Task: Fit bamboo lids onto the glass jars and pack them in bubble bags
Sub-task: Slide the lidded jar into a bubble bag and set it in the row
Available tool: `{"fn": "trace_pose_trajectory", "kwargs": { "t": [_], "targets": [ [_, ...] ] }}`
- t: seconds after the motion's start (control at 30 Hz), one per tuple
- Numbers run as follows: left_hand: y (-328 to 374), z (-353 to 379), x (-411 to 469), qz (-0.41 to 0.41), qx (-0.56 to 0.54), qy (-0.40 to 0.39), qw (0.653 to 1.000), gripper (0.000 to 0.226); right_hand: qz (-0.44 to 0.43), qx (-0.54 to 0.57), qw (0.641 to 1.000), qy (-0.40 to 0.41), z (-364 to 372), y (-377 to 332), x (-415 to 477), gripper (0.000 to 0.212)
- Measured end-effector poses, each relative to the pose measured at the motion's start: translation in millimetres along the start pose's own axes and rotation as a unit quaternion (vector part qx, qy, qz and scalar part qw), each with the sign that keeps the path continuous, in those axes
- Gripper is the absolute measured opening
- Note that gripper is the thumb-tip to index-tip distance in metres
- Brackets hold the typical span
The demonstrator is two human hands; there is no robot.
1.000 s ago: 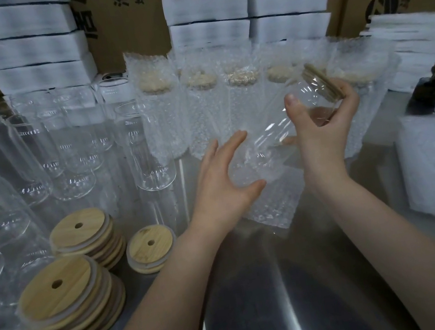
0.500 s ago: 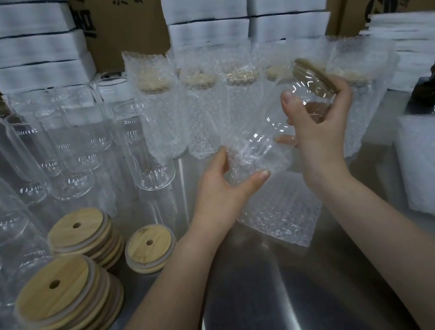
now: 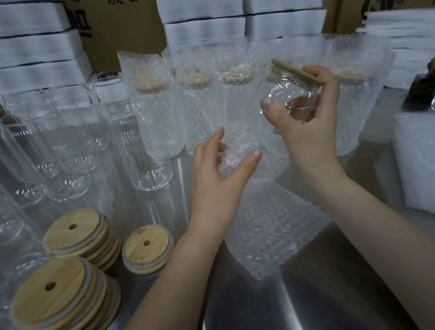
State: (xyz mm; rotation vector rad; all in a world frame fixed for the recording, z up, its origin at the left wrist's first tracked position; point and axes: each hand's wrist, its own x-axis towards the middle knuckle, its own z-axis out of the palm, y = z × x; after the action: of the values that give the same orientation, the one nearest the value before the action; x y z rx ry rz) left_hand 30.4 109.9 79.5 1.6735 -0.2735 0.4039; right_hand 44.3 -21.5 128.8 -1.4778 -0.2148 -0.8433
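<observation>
The jar (tilted, bamboo lid on) is gripped by the right hand; at seven o'clock the left hand, half spread, meets the bubble bag, grip unclear. Bagging step: next, the bag's mouth likely needs opening for the jar's base

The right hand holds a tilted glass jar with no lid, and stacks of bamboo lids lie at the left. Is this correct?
Not fully. In the head view the tilted glass jar in the right hand already wears a bamboo lid. The stacks of bamboo lids do lie at the left.
</observation>
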Motion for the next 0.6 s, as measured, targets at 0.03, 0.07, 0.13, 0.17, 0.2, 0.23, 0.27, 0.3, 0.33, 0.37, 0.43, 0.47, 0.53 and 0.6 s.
{"fn": "trace_pose_trajectory", "kwargs": {
  "t": [0.03,0.07,0.13,0.17,0.2,0.23,0.27,0.3,0.33,0.37,0.43,0.47,0.53,0.6],
  "targets": [
    [-0.3,-0.6,-0.2,-0.001,-0.008,0.008,1.000,0.061,-0.001,0.002,1.000,0.001,0.2,0.9,0.2,0.057],
    [-0.4,-1.1,-0.4,-0.005,-0.023,0.014,1.000,0.057,0.001,0.006,1.000,0.003,0.4,2.2,0.5,0.056],
    [-0.5,-1.4,-0.4,-0.016,-0.052,0.012,0.998,0.050,0.019,0.011,1.000,0.007,0.2,5.0,1.8,0.055],
    [-1.2,-1.5,-0.1,-0.021,-0.057,0.003,0.998,0.048,0.032,0.009,0.999,0.009,0.2,5.7,2.5,0.055],
    [-2.3,-2.0,0.2,-0.024,-0.053,-0.012,0.998,0.049,0.043,0.006,0.999,0.010,0.3,6.3,3.0,0.054],
    [-3.2,-2.8,0.3,-0.025,-0.040,-0.031,0.998,0.052,0.048,0.004,0.999,0.012,0.2,7.3,3.7,0.054],
    [-3.6,-3.9,0.3,-0.022,-0.015,-0.050,0.998,0.059,0.051,0.002,0.999,0.014,-0.4,8.5,4.8,0.054],
    [-4.6,-5.1,0.3,-0.016,0.019,-0.067,0.997,0.068,0.051,0.002,0.999,0.017,-0.9,9.4,5.9,0.055],
    [-6.3,-5.8,0.8,-0.009,0.050,-0.080,0.996,0.077,0.053,0.002,0.998,0.019,-1.7,10.0,6.8,0.056],
    [-7.9,-6.3,1.1,-0.004,0.067,-0.085,0.994,0.084,0.055,0.000,0.998,0.021,-2.2,10.7,7.4,0.058],
    [-8.3,-5.6,0.8,-0.001,0.067,-0.082,0.994,0.088,0.057,-0.004,0.998,0.015,-2.2,11.2,6.9,0.060],
    [-7.8,-4.6,0.4,-0.001,0.058,-0.075,0.996,0.088,0.057,-0.004,0.998,0.008,-1.5,10.8,5.9,0.059],
    [-5.4,-2.6,-0.7,0.000,0.038,-0.056,0.998,0.087,0.048,-0.005,0.999,-0.021,0.7,8.5,3.0,0.056],
    [-2.5,-1.4,-0.9,0.005,0.020,-0.033,0.999,0.084,0.035,-0.019,0.998,-0.058,3.4,5.0,-0.8,0.058]
  ]
}}
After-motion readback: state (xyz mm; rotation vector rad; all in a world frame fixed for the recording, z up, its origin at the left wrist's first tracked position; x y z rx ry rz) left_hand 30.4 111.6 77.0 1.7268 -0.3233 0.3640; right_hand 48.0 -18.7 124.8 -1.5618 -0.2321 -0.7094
